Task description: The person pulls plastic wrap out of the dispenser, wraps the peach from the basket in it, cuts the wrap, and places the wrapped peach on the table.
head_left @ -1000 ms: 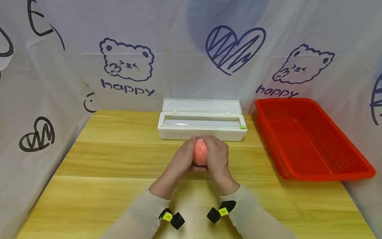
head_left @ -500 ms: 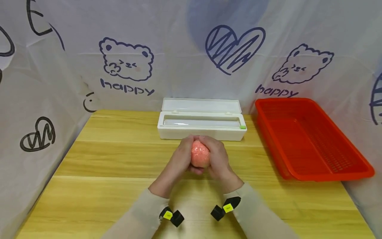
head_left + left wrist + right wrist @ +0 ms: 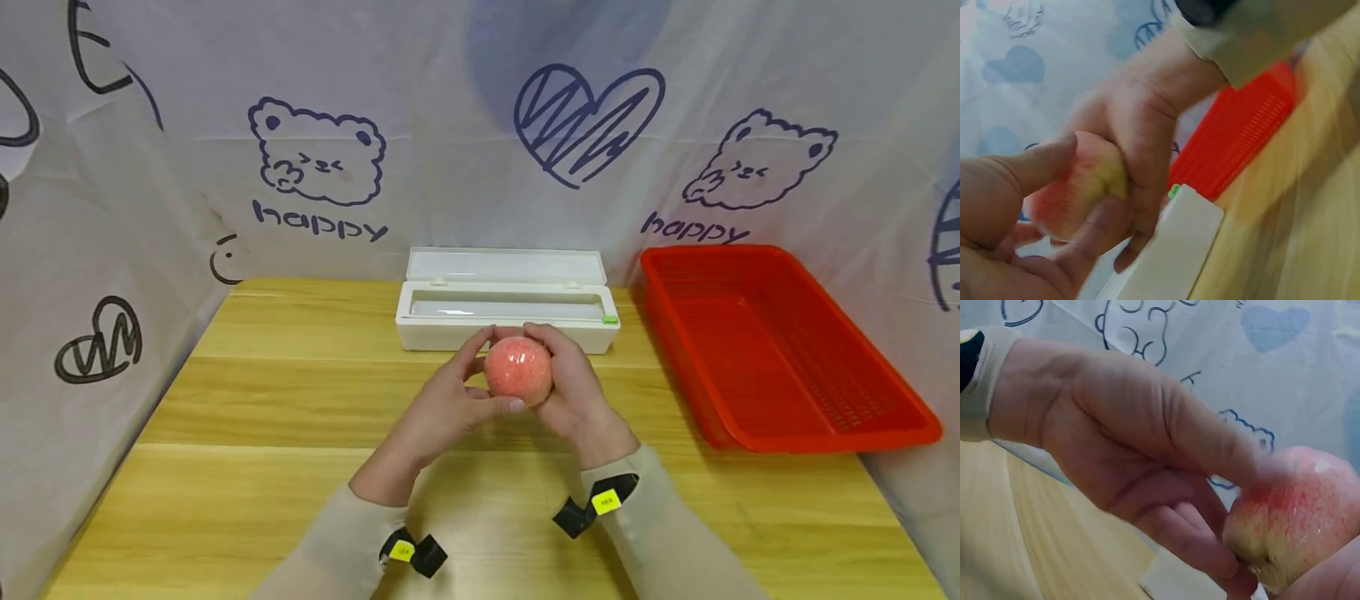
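Observation:
A pinkish-red apple [image 3: 517, 371] with a glossy, film-like shine is held up over the table between both hands. My left hand [image 3: 448, 400] grips it from the left, thumb along its near side and fingers behind. From the right, my right hand [image 3: 576, 396] holds it, thumb on the far right side. In the left wrist view, the apple [image 3: 1079, 187] shows a yellowish hollow. The right wrist view has crinkled clear film under the apple [image 3: 1297, 512]. Behind the hands stands a white cling film dispenser [image 3: 510, 336], lid up, a roll inside.
An orange-red plastic basket [image 3: 693, 375] with perforated sides stands at the right of the wooden table [image 3: 262, 417]. White cloth [image 3: 450, 100] with drawn bears and hearts hangs behind the table and along its sides.
Both hands have loosened from a close cupping and spread apart around the apple, baring more of it. The apple has shifted slightly up and right. Dispenser and basket stay put.

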### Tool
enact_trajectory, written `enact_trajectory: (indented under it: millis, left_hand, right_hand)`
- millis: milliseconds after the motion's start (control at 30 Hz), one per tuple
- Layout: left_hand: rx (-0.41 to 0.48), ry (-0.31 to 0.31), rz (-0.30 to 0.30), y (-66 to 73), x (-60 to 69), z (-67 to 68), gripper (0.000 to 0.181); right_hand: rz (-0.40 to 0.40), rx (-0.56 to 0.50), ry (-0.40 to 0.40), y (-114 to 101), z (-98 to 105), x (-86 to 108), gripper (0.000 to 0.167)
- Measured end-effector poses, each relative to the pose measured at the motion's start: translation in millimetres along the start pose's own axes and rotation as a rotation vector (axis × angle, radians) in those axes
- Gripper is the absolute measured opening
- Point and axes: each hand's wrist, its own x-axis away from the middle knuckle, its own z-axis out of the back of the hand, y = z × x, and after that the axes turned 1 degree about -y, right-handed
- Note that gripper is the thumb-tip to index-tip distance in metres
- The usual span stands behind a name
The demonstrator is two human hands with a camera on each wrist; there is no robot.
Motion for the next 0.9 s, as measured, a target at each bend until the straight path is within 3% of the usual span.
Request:
enact_trajectory:
  millis: [100,233,400,500,667,767,833,900]
  left_hand:
    - [-0.111,0.090,-0.089,-2.3,-0.5,-3.0,0.090]
    - [-0.248,0.190,-0.195,-11.0,-1.8,-7.4,0.085]
    - [-0.405,0.213,-0.266,-16.5,-0.9,-11.9,0.087]
    - [-0.440,0.220,-0.284,-16.6,-0.4,-10.6,0.085]
    - [-0.450,0.191,-0.281,-15.4,1.2,-6.1,0.085]
    - [-0.440,0.141,-0.264,-14.5,1.9,-4.1,0.088]
    - [-0.364,0.113,-0.220,-13.5,2.2,-3.1,0.091]
    - [-0.181,0.105,-0.156,-12.4,2.1,-2.9,0.080]
  right_hand:
    - [0.029,0.009,0.018,0.8,-5.4,2.1,0.037]
    - [0.052,-0.067,0.080,7.7,-13.7,3.5,0.043]
    - [0.115,-0.117,0.236,20.4,-19.9,2.6,0.047]
    - [0.128,-0.102,0.252,24.5,-16.8,0.9,0.047]
    - [0.037,-0.056,0.141,20.6,-7.0,-1.1,0.057]
    - [0.000,-0.031,0.122,16.2,-4.3,-0.9,0.049]
    - [0.001,-0.052,0.132,14.5,-3.7,-0.6,0.039]
    - [0.023,-0.078,0.148,14.1,-3.7,0.2,0.030]
